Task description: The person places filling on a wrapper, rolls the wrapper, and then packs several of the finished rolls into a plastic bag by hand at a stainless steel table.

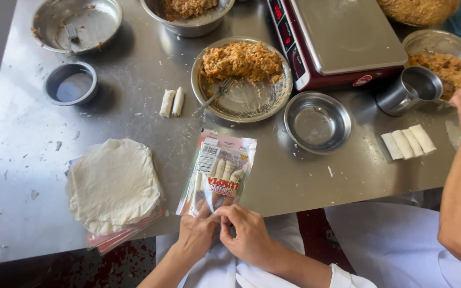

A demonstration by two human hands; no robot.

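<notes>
Pinching the near end of the clear printed packet [218, 172], left hand [196, 234] and right hand [249, 234] meet; its long axis runs away from them, tilted slightly right.

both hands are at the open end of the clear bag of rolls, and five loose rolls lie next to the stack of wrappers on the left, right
Not quite. The head view shows two loose rolls, not five, lying above the stack of wrappers, near the bowl of filling. The rest holds: the left hand and right hand both pinch the near end of the clear bag of rolls.
</notes>
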